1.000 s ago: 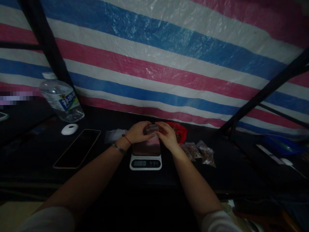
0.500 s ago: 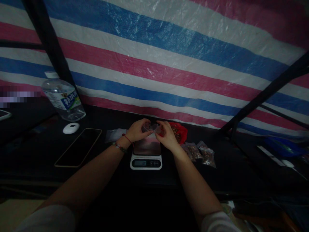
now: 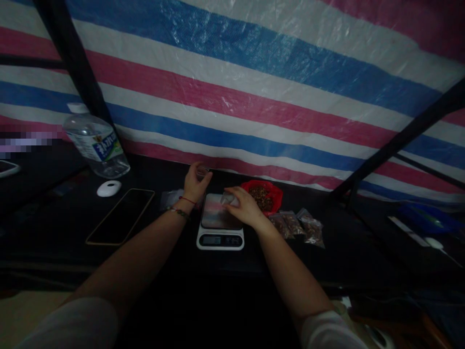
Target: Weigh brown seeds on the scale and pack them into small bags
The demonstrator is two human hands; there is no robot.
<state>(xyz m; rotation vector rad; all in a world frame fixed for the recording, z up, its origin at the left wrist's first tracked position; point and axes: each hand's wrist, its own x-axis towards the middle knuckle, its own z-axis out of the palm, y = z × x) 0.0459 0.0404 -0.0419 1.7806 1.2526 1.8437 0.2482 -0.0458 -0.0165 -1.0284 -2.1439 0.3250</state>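
Observation:
My left hand (image 3: 196,182) is closed around a small clear plastic cup (image 3: 202,171), behind and left of the digital scale. Over the right part of the scale's metal plate (image 3: 214,217), my right hand (image 3: 244,206) grips a second clear cup (image 3: 227,198), tilted; whether it touches the plate I cannot tell. The white kitchen scale (image 3: 220,241) has a dim display that I cannot read. Just beyond my right hand sits a red dish (image 3: 276,198) of brown, dried-looking bits (image 3: 260,196). Several small zip bags (image 3: 292,223) with similar contents lie at its front right.
Empty-looking clear bags (image 3: 170,199) lie by my left wrist. Further left are a phone (image 3: 121,216), a white mouse (image 3: 109,188) and a large water bottle (image 3: 98,143). A striped tarp (image 3: 232,102) hangs behind the black table. A blue object (image 3: 428,217) lies far right.
My hands have moved apart, each with a cup. The left went back and to the left; the right came down over the scale. More of the red dish now shows.

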